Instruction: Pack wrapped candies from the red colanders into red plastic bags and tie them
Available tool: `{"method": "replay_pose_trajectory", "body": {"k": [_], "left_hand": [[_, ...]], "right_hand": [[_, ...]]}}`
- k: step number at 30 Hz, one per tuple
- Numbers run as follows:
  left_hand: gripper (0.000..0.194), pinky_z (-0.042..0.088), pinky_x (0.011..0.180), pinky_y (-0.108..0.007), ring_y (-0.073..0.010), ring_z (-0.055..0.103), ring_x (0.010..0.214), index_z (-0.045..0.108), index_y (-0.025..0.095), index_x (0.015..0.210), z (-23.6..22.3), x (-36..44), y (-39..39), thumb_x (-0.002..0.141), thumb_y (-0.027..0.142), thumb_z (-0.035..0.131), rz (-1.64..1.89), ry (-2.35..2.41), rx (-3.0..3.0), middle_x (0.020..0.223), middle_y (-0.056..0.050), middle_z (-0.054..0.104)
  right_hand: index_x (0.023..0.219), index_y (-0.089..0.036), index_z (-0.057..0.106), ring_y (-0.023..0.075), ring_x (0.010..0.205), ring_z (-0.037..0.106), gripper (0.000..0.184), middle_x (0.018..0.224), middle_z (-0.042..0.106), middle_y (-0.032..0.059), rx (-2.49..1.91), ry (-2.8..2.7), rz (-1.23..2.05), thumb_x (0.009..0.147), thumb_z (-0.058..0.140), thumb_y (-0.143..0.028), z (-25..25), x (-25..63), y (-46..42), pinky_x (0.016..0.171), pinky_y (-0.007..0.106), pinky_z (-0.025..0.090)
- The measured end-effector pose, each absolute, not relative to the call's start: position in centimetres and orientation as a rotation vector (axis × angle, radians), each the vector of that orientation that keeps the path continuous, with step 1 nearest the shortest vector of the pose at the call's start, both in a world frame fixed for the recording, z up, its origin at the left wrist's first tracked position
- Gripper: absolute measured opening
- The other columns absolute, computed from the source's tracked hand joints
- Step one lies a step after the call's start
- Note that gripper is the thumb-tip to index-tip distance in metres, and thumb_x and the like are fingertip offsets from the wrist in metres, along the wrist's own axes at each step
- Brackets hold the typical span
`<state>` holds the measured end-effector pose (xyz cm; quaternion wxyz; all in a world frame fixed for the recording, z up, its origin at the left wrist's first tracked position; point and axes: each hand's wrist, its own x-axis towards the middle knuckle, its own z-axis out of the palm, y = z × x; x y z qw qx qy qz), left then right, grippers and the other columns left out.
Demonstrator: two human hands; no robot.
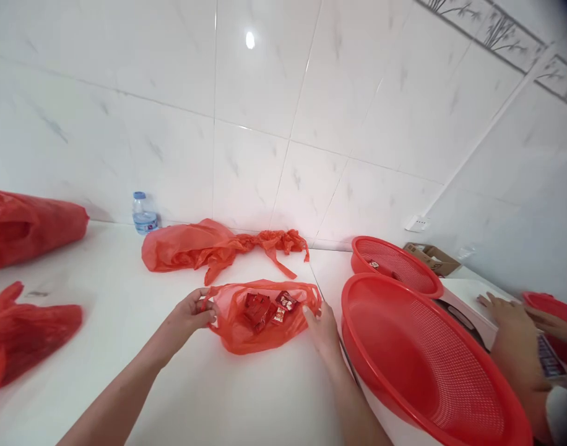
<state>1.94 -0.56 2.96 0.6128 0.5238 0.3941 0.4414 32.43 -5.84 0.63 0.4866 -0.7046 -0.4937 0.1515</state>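
Note:
A thin red plastic bag [246, 341] lies spread on the white table with its mouth toward me. Inside it are several small red packets [259, 310], some with white print. My left hand [195, 310] pinches the bag's left handle between thumb and fingers. At the opposite side, my right hand [323, 328] grips the right edge of the bag, thumb on the inner side. Behind it, a crumpled pile of red plastic bags [186, 248] rests near the wall.
To the right stand a large red basket [395, 347] and a smaller red basket [395, 266] holding a few packets. A co-worker's hands [510, 316] are beyond them. At left are a red roll [33, 229], a filled red bag [37, 328] and a water bottle [145, 214].

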Motion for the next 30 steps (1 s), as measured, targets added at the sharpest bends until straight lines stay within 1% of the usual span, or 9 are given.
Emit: {"method": "replay_pose_trajectory", "body": {"k": [3,9,14,18,21,23,24,26,30], "left_hand": [[0.050,0.049,0.064,-0.031,-0.0170,0.059,0.066,0.051,0.022,0.114,7.9,2.0,0.2,0.070,0.028,0.074,1.170,0.961,1.381,0.074,0.000,0.063],[0.049,0.048,0.066,-0.028,-0.0159,0.059,0.076,0.050,0.023,0.118,17.7,3.2,0.1,0.073,0.026,0.069,1.496,0.892,1.620,0.082,0.000,0.062],[0.039,0.046,0.059,-0.024,-0.0134,0.058,0.069,0.056,0.022,0.110,19.6,3.8,-0.2,0.073,0.027,0.067,1.415,1.027,1.767,0.084,0.000,0.058],[0.039,0.047,0.058,-0.023,-0.0112,0.055,0.065,0.056,0.022,0.109,19.7,4.0,-0.9,0.072,0.028,0.069,1.543,0.945,1.746,0.083,0.001,0.055],[0.043,0.051,0.066,-0.028,-0.0154,0.058,0.077,0.054,0.024,0.114,18.5,3.0,-1.8,0.074,0.033,0.069,1.477,0.917,1.757,0.091,-0.002,0.057],[0.056,0.052,0.081,-0.035,-0.0234,0.056,0.103,0.047,0.029,0.125,16.1,1.1,-2.5,0.074,0.039,0.070,1.262,0.945,1.822,0.115,-0.007,0.056],[0.065,0.048,0.092,-0.039,-0.0272,0.047,0.120,0.041,0.033,0.132,14.4,-0.3,-2.9,0.074,0.041,0.070,1.135,0.960,1.870,0.132,-0.008,0.048],[0.076,0.041,0.102,-0.044,-0.0318,0.027,0.136,0.034,0.038,0.138,10.1,-3.5,-3.7,0.071,0.051,0.070,0.937,1.030,1.924,0.150,-0.005,0.028],[0.101,0.034,0.105,-0.054,-0.0355,0.016,0.141,0.012,0.041,0.145,0.9,-8.7,-5.5,0.063,0.075,0.059,0.820,1.096,1.729,0.156,-0.006,0.013]], "right_hand": [[0.077,-0.018,0.055,0.0182,0.070,0.056,0.027,0.077,0.061,0.0025,-1.627,-1.205,0.334,0.080,0.053,-0.045,4.3,32.1,-5.6,0.065,0.030,0.046],[0.079,-0.017,0.056,0.0128,0.067,0.051,0.027,0.074,0.057,-0.0008,-1.277,-0.969,0.242,0.080,0.057,-0.045,11.7,32.2,-7.8,0.061,0.023,0.041],[0.070,-0.018,0.055,0.0103,0.057,0.048,0.029,0.065,0.055,-0.0027,-1.212,-0.923,0.468,0.077,0.064,-0.045,13.6,32.9,-8.5,0.053,0.021,0.038],[0.069,-0.018,0.054,0.0109,0.060,0.053,0.032,0.071,0.061,-0.0012,-1.066,-0.821,0.566,0.076,0.065,-0.047,13.9,32.7,-8.3,0.055,0.022,0.041],[0.076,-0.020,0.057,0.0146,0.070,0.059,0.032,0.084,0.066,0.0021,-1.117,-0.861,0.593,0.076,0.065,-0.051,12.1,32.7,-8.3,0.062,0.025,0.046],[0.091,-0.023,0.060,0.0206,0.096,0.061,0.034,0.108,0.064,0.0057,-1.114,-0.968,0.636,0.075,0.065,-0.053,9.6,33.0,-8.8,0.079,0.032,0.049],[0.103,-0.026,0.058,0.0234,0.112,0.055,0.041,0.123,0.058,0.0068,-1.083,-1.035,0.658,0.075,0.066,-0.055,8.1,33.2,-9.3,0.091,0.036,0.046],[0.124,-0.031,0.047,0.0265,0.132,0.038,0.064,0.143,0.041,0.0076,-1.026,-1.174,0.701,0.070,0.068,-0.060,4.8,33.6,-10.5,0.107,0.042,0.034],[0.141,-0.032,0.028,0.0289,0.141,0.021,0.091,0.153,0.022,0.0105,-1.093,-1.298,0.886,0.066,0.066,-0.066,0.1,34.0,-11.9,0.114,0.049,0.020]]}}
